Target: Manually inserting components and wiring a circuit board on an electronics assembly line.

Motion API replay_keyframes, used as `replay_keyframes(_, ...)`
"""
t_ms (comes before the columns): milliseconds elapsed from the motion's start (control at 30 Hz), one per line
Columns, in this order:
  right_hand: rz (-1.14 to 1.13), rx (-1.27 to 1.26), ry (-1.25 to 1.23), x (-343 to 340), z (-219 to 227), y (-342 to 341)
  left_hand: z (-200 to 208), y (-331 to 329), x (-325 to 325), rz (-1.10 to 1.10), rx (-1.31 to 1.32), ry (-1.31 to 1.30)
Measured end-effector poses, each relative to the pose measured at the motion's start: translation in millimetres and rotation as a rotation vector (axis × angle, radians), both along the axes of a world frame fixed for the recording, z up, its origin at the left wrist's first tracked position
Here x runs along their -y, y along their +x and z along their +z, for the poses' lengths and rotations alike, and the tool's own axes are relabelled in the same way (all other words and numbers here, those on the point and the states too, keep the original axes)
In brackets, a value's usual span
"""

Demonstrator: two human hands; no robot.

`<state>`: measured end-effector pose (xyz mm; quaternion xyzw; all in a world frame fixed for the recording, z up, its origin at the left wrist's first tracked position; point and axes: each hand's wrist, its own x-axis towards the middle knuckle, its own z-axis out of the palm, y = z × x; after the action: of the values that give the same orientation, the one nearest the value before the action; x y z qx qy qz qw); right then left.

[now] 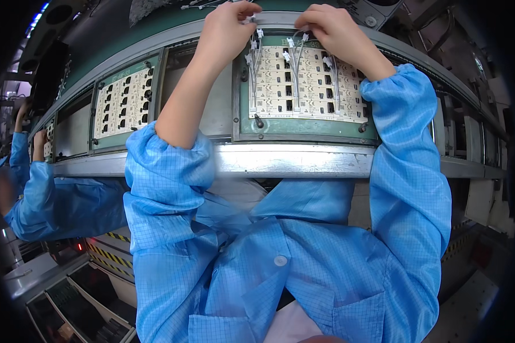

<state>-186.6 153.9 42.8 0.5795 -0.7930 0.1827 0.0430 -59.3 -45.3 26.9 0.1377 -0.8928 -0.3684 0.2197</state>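
A cream circuit board panel [272,91] with black components lies in a green fixture [315,128] in front of me. White-ended wire leads [294,63] run up across it in several rows. At the panel's far left corner my left hand [229,31] is closed, its fingertips pinched on a small white connector that they partly hide. Near the far edge, further right, my right hand [337,34] pinches a thin lead close to its white connector. Both hands reach over the board, and their fingertips are apart from each other.
Metal conveyor rails [297,160] run along the near side. To the left, a second board panel [123,103] sits in its own green fixture. A co-worker in a blue sleeve [40,188] works at the far left. More leads lie beyond the far rail.
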Motion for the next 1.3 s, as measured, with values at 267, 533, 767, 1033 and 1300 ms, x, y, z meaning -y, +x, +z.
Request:
replay_keyframes(267,0.023,0.070,-0.011,-10.6,3.3,5.9,-14.4,-11.3,1.8,-0.038,-0.073,0.087)
replay_keyframes(533,0.156,0.003,-0.081,-1.5,-4.6,5.3,-24.9,-6.6,18.4,0.107,-0.100,-0.173)
replay_keyframes(767,0.117,-0.080,-0.012,-20.3,2.6,3.8,-6.8,3.2,6.6,0.271,0.232,-0.426)
replay_keyframes(1033,0.103,-0.171,0.113,-18.3,13.5,9.8,-20.5,0.8,15.6,0.135,0.060,-0.272)
replay_keyframes(1300,0.010,-0.068,-0.059,-13.0,1.0,5.2,-12.3,-2.8,-0.2,0.055,-0.015,-0.007)
